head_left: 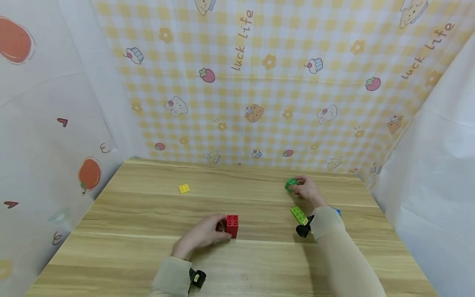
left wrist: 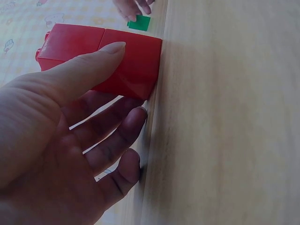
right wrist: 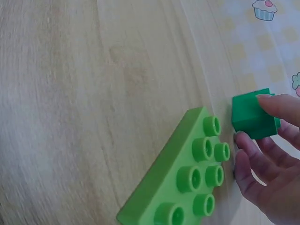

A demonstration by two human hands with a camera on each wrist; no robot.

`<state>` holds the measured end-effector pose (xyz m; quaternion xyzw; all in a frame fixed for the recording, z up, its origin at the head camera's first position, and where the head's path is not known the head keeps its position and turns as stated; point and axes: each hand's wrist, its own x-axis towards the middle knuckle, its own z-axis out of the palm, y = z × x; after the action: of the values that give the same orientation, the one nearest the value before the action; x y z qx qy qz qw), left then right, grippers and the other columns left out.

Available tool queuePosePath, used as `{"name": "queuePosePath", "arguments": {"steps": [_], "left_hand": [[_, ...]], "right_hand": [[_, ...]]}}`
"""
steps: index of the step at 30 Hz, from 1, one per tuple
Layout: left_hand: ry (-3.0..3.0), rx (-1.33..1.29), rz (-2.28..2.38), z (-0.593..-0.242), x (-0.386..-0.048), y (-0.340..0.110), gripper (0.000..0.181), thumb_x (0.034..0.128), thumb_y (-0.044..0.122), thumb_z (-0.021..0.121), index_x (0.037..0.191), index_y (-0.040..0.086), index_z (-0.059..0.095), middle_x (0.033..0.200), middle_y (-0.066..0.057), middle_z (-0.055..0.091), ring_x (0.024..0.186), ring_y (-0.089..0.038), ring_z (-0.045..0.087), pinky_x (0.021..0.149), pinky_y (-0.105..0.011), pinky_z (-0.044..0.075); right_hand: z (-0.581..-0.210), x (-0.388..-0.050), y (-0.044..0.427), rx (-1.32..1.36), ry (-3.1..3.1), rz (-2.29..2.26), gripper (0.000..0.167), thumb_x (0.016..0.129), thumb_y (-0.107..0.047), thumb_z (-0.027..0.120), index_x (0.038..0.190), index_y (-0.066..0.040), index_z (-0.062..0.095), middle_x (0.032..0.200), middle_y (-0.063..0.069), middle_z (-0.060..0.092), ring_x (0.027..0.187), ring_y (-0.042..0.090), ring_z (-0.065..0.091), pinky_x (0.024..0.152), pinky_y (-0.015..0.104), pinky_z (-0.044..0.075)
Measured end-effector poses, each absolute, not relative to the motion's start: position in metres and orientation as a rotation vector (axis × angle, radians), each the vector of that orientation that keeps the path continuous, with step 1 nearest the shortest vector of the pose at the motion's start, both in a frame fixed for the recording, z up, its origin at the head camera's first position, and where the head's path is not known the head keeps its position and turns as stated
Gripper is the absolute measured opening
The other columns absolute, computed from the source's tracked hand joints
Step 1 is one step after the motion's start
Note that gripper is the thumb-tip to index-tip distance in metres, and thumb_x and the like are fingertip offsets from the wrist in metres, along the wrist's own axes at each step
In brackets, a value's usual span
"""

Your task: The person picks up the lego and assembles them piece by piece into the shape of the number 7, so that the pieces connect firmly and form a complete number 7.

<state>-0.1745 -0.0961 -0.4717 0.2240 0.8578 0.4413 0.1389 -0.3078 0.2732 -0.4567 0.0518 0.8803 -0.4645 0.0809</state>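
Two red bricks stacked into a block point(head_left: 232, 226) stand upright on the table, a seam showing between them in the left wrist view. My left hand point(head_left: 205, 232) grips this stack, thumb along one face and fingers behind it. Farther back on the right, my right hand point(head_left: 307, 190) pinches a dark green brick point(right wrist: 255, 114) between thumb and fingers, its studs facing the palm side in the right wrist view. A flat lime green brick point(head_left: 298, 214) with two rows of studs lies nearer me, just below that hand. The right sleeve mostly hides a blue piece point(head_left: 338, 211).
A small yellow brick point(head_left: 184, 188) lies at the back left of the wooden table point(head_left: 122, 231). A checked cloth point(head_left: 237, 82) hangs behind the table's far edge, with white cloth at both sides.
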Motion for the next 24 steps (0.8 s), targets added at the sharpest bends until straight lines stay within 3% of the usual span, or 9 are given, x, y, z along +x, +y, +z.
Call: {"name": "queuePosePath", "arguments": {"steps": [6,17,24], "left_hand": [[2.48,0.653,1.276,-0.472,-0.174,-0.095,0.025,0.0862,0.016,0.076,0.108,0.011,0.063,0.088,0.005,0.059,0.08,-0.013,0.053,0.07,-0.029,0.044],[2.491,0.655,1.27,-0.471,-0.175,-0.096,0.026,0.086,0.015,0.076,0.108,0.011,0.063,0.09,0.003,0.06,0.081,-0.014,0.053,0.071,-0.031,0.044],[2.477,0.649,1.274,-0.471,-0.175,-0.096,0.026,0.0858,0.015,0.076,0.108,0.01,0.063,0.09,0.003,0.06,0.081,-0.015,0.053,0.07,-0.031,0.044]], "right_hand": [[-0.452,-0.308,0.271,0.091,2.621,-1.38,0.052,0.094,-0.015,0.066,0.139,0.002,0.046,0.126,0.025,0.049,0.09,0.029,0.065,0.073,0.035,0.055],[-0.433,-0.303,0.251,-0.131,2.632,-1.32,0.05,0.094,-0.02,0.066,0.136,0.0,0.048,0.125,0.024,0.05,0.098,0.034,0.059,0.083,0.049,0.051],[-0.419,-0.297,0.233,-0.273,2.665,-1.279,0.048,0.094,-0.022,0.068,0.134,-0.002,0.051,0.12,0.019,0.053,0.102,0.032,0.056,0.085,0.05,0.05]]}}
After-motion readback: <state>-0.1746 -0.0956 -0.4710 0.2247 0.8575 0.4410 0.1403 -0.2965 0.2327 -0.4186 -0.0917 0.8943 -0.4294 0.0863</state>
